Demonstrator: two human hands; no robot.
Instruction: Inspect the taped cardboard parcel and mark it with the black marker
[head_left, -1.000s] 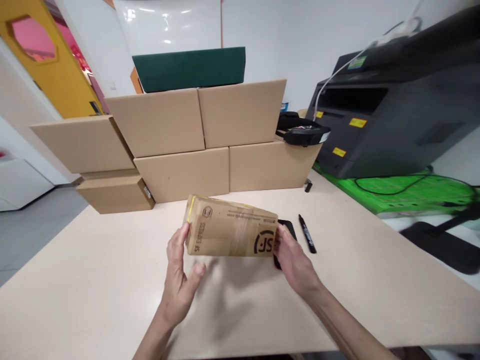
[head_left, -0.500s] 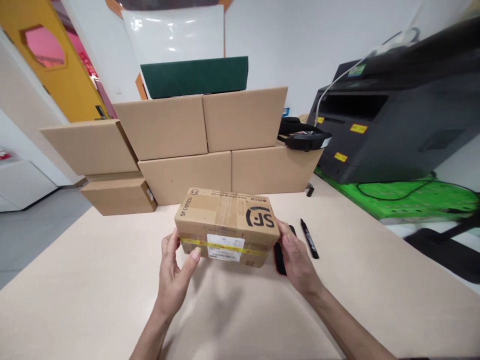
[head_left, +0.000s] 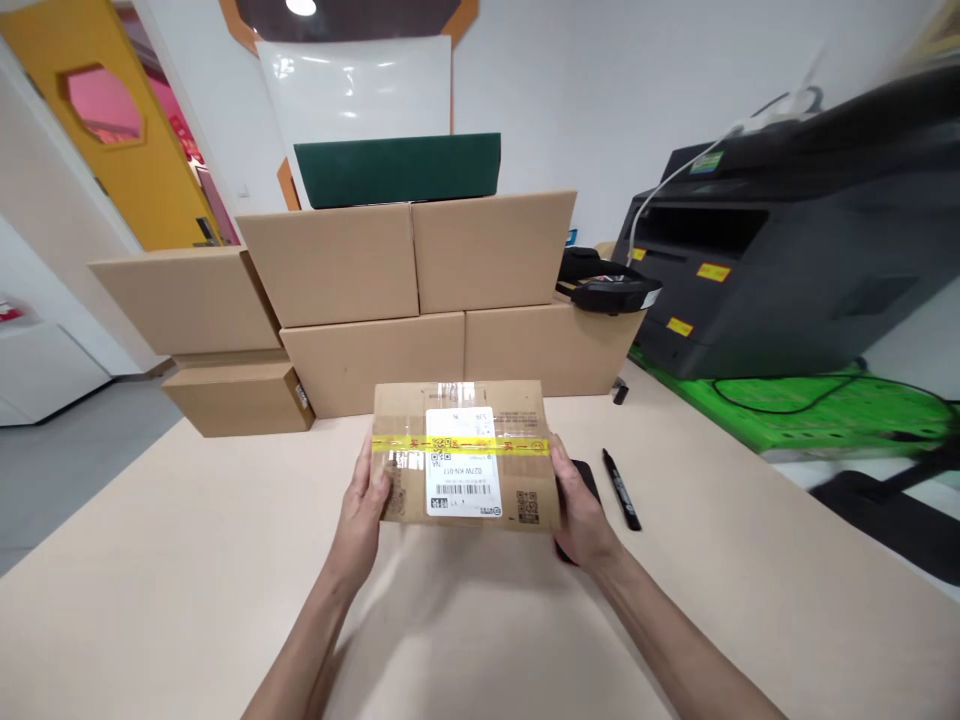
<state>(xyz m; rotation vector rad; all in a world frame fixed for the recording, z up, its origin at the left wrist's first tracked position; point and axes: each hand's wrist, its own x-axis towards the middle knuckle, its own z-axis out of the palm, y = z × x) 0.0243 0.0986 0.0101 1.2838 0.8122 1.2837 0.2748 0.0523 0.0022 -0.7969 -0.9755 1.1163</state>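
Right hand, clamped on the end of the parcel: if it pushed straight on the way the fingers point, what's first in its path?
The right hand points away from the person, toward the stacked cardboard boxes. Past the parcel, bare table comes first, then probably the lower right box; depth is unclear.

A pale counter (head_left: 187,580) carries a wall of plain cardboard boxes (head_left: 420,300) stacked in two rows along its far side. A dark green box (head_left: 397,168) sits on top of them, in front of a whiteboard (head_left: 352,90). A black marker (head_left: 621,489) lies on the counter to the right. Further right, a large dark printer (head_left: 787,260) stands on a bright green mat (head_left: 825,400). A yellow door (head_left: 112,140) shows at far left.
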